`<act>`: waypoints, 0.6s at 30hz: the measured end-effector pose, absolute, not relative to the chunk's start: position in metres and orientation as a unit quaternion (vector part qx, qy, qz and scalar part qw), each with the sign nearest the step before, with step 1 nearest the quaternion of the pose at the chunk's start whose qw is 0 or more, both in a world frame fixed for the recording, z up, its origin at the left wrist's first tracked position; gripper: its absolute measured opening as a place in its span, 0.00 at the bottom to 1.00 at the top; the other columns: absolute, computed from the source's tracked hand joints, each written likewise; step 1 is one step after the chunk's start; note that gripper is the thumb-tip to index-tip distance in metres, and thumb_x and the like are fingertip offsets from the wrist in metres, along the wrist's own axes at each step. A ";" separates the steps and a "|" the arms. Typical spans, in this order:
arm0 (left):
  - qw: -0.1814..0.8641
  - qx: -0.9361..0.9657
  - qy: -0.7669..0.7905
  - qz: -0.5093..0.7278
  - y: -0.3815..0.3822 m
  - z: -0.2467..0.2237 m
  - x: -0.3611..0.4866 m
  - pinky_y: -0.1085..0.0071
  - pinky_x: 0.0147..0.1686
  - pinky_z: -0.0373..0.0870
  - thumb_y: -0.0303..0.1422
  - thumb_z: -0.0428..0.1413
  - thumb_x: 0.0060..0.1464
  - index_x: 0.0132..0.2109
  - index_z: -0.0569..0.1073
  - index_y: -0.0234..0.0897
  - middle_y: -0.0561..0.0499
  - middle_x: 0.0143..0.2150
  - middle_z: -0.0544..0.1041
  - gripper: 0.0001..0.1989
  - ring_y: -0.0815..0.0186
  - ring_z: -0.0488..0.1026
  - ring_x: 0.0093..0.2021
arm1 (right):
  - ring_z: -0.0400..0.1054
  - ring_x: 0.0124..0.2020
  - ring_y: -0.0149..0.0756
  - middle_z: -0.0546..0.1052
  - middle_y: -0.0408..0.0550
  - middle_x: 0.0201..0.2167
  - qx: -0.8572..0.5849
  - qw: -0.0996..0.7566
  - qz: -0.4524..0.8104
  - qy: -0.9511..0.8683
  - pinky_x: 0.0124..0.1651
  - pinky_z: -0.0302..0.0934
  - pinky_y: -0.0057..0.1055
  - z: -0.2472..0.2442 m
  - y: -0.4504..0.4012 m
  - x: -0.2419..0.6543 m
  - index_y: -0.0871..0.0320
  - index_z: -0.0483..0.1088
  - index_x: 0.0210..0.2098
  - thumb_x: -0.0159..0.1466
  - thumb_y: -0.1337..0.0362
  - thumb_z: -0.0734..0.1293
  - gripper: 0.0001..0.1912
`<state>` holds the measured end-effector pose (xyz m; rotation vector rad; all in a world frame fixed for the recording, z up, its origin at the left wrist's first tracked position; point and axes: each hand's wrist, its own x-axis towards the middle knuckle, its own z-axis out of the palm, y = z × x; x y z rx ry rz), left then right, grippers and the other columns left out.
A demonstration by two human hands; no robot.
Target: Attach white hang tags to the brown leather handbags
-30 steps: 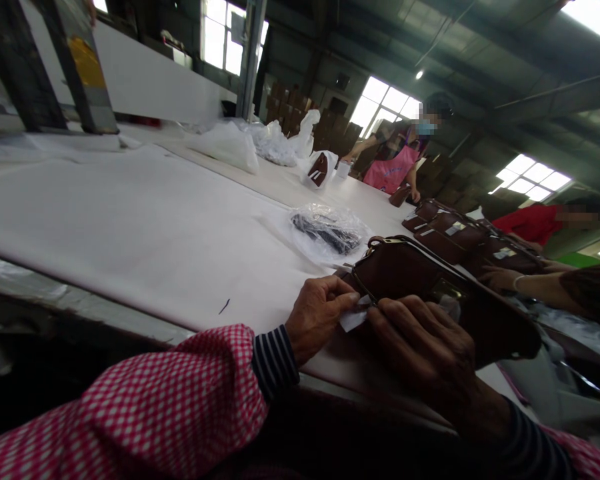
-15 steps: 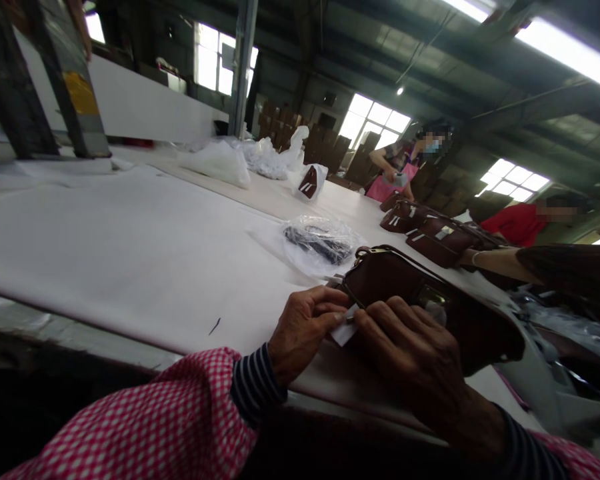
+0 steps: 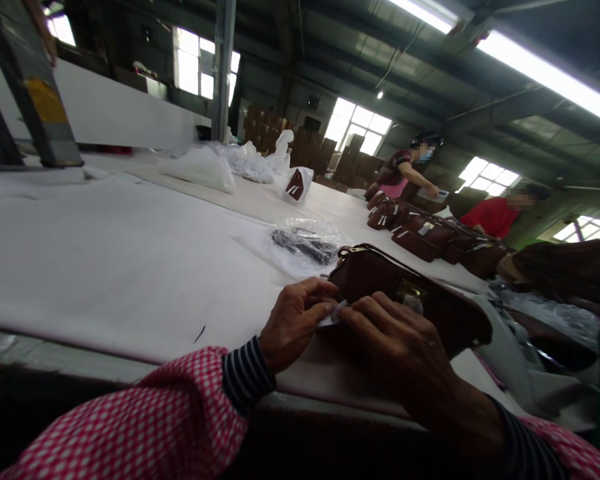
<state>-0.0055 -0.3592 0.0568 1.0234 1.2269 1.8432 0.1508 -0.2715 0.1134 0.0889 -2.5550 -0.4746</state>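
A dark brown handbag (image 3: 440, 317) with a metal plate and a handle lies on the white-covered table, at my hands. My left hand (image 3: 297, 320) is closed, thumb and fingers pinching a small white paper piece (image 3: 329, 320) at the bag's left end. Fingers curled, my right hand (image 3: 397, 340) grips the same white piece from the right, in front of the bag. A small part between the fingertips is too small to name. Just beyond the bag lies a dark item in clear plastic wrap (image 3: 307, 240).
Several brown bags (image 3: 420, 233) stand in a row at the right. Two people work beyond them, and another person's dark sleeve (image 3: 565, 267) reaches in at right. Plastic wrapping (image 3: 200, 167) and a wrapped brown item (image 3: 296, 185) lie farther back. A metal post (image 3: 223, 73) rises behind.
The view has shifted, so most things appear farther left. The white piece shows less between my fingers. The person in pink has stretched an arm out, and the near person's hand has drawn back from the bags.
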 end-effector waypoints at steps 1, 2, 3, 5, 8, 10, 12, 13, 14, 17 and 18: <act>0.348 0.388 0.471 0.711 -0.359 0.057 -0.005 0.70 0.40 0.72 0.30 0.61 0.51 0.45 0.76 0.33 0.50 0.36 0.80 0.12 0.65 0.77 0.38 | 0.66 0.35 0.35 0.75 0.49 0.33 0.028 0.258 -0.161 -0.952 0.37 0.57 0.32 0.115 -0.272 0.152 0.62 0.73 0.43 0.71 0.72 0.60 0.10; 0.352 0.382 0.470 0.714 -0.360 0.056 -0.005 0.71 0.39 0.72 0.30 0.61 0.51 0.45 0.76 0.33 0.50 0.35 0.80 0.12 0.65 0.77 0.37 | 0.66 0.35 0.35 0.76 0.49 0.34 0.023 0.249 -0.149 -0.957 0.37 0.58 0.31 0.116 -0.272 0.153 0.62 0.73 0.44 0.72 0.72 0.60 0.10; 0.356 0.377 0.467 0.716 -0.360 0.056 -0.005 0.71 0.38 0.72 0.29 0.61 0.51 0.44 0.76 0.33 0.50 0.35 0.80 0.12 0.65 0.77 0.37 | 0.67 0.35 0.35 0.75 0.49 0.34 0.019 0.244 -0.142 -0.959 0.37 0.58 0.31 0.118 -0.272 0.154 0.62 0.72 0.45 0.72 0.72 0.59 0.10; 0.365 0.370 0.456 0.722 -0.361 0.056 -0.004 0.71 0.36 0.72 0.29 0.61 0.50 0.44 0.76 0.32 0.50 0.35 0.80 0.12 0.65 0.77 0.36 | 0.68 0.35 0.34 0.75 0.48 0.32 0.009 0.240 -0.136 -0.961 0.36 0.58 0.29 0.120 -0.272 0.154 0.62 0.72 0.46 0.72 0.71 0.60 0.10; 0.375 0.360 0.447 0.728 -0.361 0.056 -0.003 0.71 0.36 0.72 0.29 0.62 0.50 0.43 0.76 0.32 0.50 0.34 0.80 0.12 0.66 0.76 0.35 | 0.68 0.34 0.34 0.74 0.47 0.31 0.004 0.242 -0.131 -0.962 0.35 0.57 0.28 0.122 -0.273 0.152 0.62 0.72 0.45 0.72 0.68 0.60 0.09; 0.375 0.356 0.447 0.730 -0.361 0.057 -0.002 0.71 0.36 0.72 0.28 0.62 0.50 0.43 0.76 0.32 0.50 0.34 0.80 0.12 0.66 0.77 0.35 | 0.68 0.33 0.33 0.74 0.47 0.32 0.002 0.232 -0.136 -0.963 0.34 0.56 0.28 0.123 -0.274 0.151 0.61 0.72 0.43 0.72 0.68 0.61 0.08; 0.375 0.357 0.444 0.732 -0.360 0.057 -0.002 0.71 0.36 0.72 0.28 0.62 0.49 0.43 0.76 0.32 0.50 0.34 0.80 0.12 0.66 0.77 0.35 | 0.68 0.34 0.34 0.74 0.47 0.33 0.002 0.215 -0.161 -0.963 0.34 0.55 0.29 0.124 -0.275 0.151 0.60 0.73 0.40 0.72 0.70 0.61 0.09; 0.376 0.357 0.442 0.732 -0.360 0.057 -0.002 0.71 0.36 0.72 0.28 0.62 0.49 0.43 0.76 0.32 0.50 0.34 0.80 0.12 0.66 0.77 0.35 | 0.68 0.34 0.35 0.74 0.47 0.34 0.004 0.211 -0.180 -0.961 0.34 0.55 0.29 0.124 -0.276 0.151 0.60 0.73 0.40 0.72 0.71 0.60 0.09; 0.378 0.357 0.440 0.732 -0.360 0.056 -0.002 0.71 0.36 0.72 0.28 0.62 0.49 0.43 0.76 0.32 0.50 0.34 0.80 0.12 0.66 0.77 0.35 | 0.68 0.35 0.35 0.74 0.47 0.34 0.007 0.210 -0.200 -0.957 0.34 0.54 0.30 0.124 -0.276 0.150 0.60 0.73 0.39 0.71 0.72 0.60 0.10; 0.380 0.356 0.439 0.732 -0.360 0.056 -0.001 0.71 0.36 0.71 0.29 0.62 0.49 0.42 0.77 0.32 0.50 0.34 0.79 0.11 0.66 0.76 0.35 | 0.66 0.34 0.36 0.74 0.47 0.33 0.016 0.215 -0.244 -0.945 0.33 0.53 0.31 0.125 -0.276 0.149 0.60 0.73 0.37 0.71 0.72 0.60 0.11; 0.378 0.358 0.439 0.732 -0.360 0.055 -0.001 0.71 0.36 0.71 0.29 0.62 0.50 0.42 0.77 0.32 0.50 0.34 0.79 0.11 0.66 0.76 0.35 | 0.66 0.34 0.36 0.74 0.46 0.33 0.016 0.214 -0.248 -0.945 0.33 0.53 0.31 0.126 -0.276 0.148 0.60 0.73 0.36 0.71 0.72 0.60 0.11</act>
